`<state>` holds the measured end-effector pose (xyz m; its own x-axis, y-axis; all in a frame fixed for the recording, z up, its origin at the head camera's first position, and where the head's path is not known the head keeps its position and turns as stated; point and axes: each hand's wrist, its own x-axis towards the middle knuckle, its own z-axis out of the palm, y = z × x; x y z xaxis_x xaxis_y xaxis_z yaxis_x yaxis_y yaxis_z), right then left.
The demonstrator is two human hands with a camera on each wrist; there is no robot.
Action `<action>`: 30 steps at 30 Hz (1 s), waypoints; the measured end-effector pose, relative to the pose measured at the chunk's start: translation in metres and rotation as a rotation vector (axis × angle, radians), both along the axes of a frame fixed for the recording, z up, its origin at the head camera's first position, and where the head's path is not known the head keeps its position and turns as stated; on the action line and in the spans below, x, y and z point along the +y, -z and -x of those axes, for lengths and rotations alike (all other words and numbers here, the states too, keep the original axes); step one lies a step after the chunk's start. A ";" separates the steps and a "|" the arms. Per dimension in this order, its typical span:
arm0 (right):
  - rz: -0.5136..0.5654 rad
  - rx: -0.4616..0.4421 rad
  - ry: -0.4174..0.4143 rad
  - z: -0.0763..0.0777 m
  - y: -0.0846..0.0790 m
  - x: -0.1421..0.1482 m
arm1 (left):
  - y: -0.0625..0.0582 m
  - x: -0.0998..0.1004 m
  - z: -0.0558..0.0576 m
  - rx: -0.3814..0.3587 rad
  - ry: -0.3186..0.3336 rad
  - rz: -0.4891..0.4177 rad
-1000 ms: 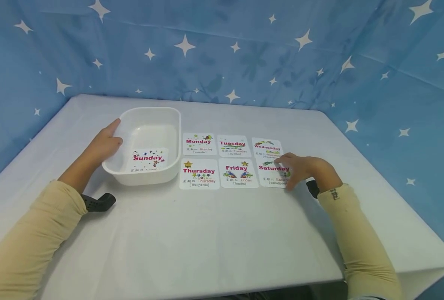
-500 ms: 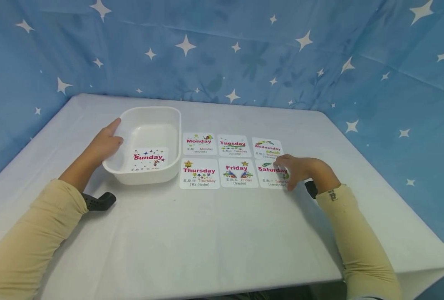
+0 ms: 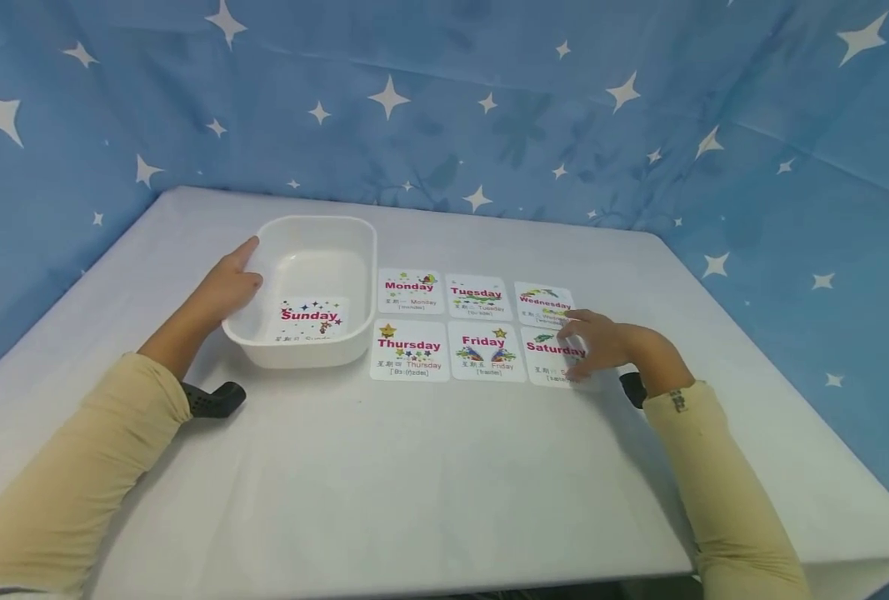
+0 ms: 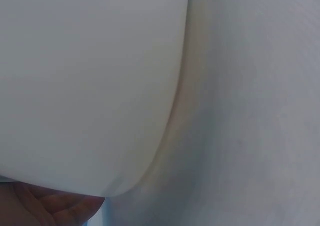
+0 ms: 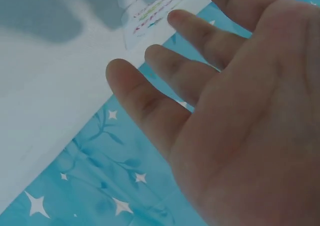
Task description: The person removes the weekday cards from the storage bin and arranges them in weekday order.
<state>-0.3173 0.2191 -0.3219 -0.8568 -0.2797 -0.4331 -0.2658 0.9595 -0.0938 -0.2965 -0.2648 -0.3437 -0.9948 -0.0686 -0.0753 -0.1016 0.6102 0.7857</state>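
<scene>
On the left, my left hand holds the rim of a white plastic basin; its fingers show below the basin wall in the left wrist view. A Sunday card lies inside the basin. To its right, cards for Monday, Tuesday and Wednesday form a back row. Thursday, Friday and Saturday cards form the front row. Over the Saturday card's right side is my right hand, fingers spread and loosely bent, covering part of it.
A white cloth covers the table. Behind it hangs a blue curtain with white stars. Dark wrist-worn devices sit under both wrists, the left one close to the cloth.
The Saturday card has turned slightly under my right fingers, straighter with its row. My left hand stays at the basin. The whole head view has shifted a little.
</scene>
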 end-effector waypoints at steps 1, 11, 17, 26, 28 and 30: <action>0.006 0.003 0.007 0.001 0.001 0.001 | 0.000 0.000 0.001 -0.002 0.000 0.000; 0.059 0.047 0.000 0.010 0.006 -0.003 | -0.004 0.002 0.001 -0.038 -0.011 0.045; 0.050 0.098 0.013 0.028 -0.010 -0.027 | -0.007 0.008 0.002 -0.034 -0.002 0.045; 0.057 0.167 -0.134 0.060 -0.044 -0.161 | -0.004 0.005 -0.001 -0.031 -0.022 0.025; 0.072 0.180 -0.189 0.056 -0.044 -0.194 | -0.004 0.005 -0.001 -0.028 -0.020 0.021; 0.087 0.176 -0.249 0.049 -0.040 -0.224 | -0.004 0.005 0.000 -0.026 -0.018 0.021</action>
